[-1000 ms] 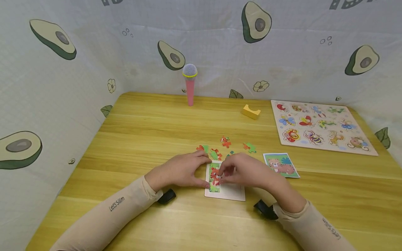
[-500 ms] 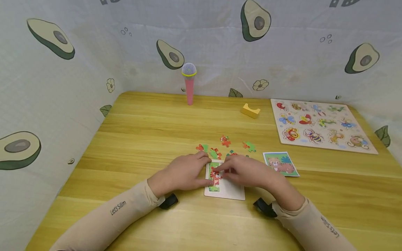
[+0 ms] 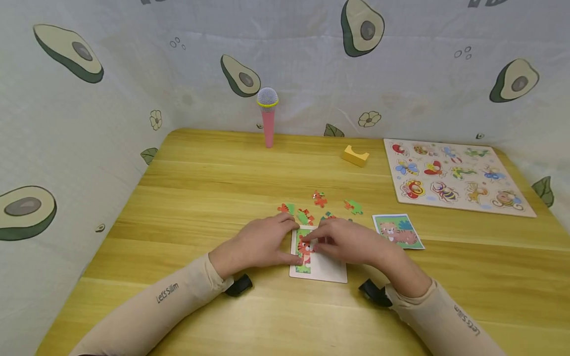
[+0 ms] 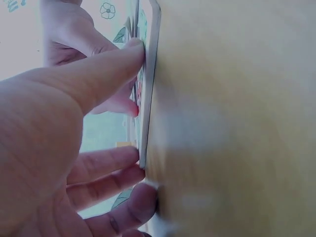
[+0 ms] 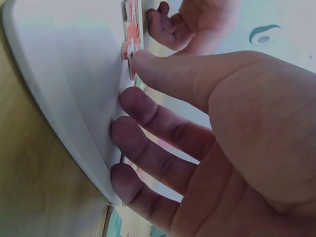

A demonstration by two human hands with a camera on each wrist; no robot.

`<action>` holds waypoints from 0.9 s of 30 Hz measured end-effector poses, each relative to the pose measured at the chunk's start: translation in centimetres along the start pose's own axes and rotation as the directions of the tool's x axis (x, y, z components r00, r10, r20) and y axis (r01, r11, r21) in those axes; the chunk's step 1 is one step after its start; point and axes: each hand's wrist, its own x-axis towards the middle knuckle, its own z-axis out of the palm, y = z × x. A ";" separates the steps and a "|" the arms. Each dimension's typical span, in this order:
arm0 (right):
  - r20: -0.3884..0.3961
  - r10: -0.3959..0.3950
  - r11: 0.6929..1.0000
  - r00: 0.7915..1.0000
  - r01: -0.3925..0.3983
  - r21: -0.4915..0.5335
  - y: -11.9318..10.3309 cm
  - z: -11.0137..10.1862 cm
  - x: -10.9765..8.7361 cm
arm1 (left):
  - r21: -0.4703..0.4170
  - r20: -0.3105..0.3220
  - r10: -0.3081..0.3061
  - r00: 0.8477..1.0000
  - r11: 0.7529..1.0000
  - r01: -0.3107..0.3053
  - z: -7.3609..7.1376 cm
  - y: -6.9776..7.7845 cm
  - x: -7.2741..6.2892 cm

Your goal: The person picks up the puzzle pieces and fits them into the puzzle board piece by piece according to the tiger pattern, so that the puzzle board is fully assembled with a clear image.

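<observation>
A small white puzzle tray (image 3: 329,272) lies in front of me, with joined tiger puzzle pieces (image 3: 305,252) along its left side. My left hand (image 3: 258,242) steadies it: the thumb presses on the near left part and the fingertips (image 4: 136,153) touch the far left corner. My right hand (image 3: 354,242) reaches in from the right, index finger on the tiger's head. In the right wrist view, the thumb (image 5: 148,64) touches the pieces' edge, while the other fingers rest spread on the tray's white base (image 5: 89,69). Several loose jigsaw pieces (image 3: 318,199) lie behind the tray.
A tiger picture card (image 3: 407,240) lies right of the tray. Farther right is a wooden insect puzzle board (image 3: 454,178). Toward the back stand a pink toy microphone (image 3: 268,123) and a yellow block (image 3: 355,155) with a curved notch. An avocado-print cloth (image 3: 303,54) hangs behind the table.
My right index finger has moved from pinching over the tiger pieces to lying on them, with the hand lower. My left thumb has edged right over the tray.
</observation>
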 end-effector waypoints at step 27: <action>-0.025 0.036 0.997 0.999 -0.035 0.064 0.2 0.3 0.4 | -0.216 -0.003 -0.085 0.996 0.973 0.082 0.0 0.4 -0.1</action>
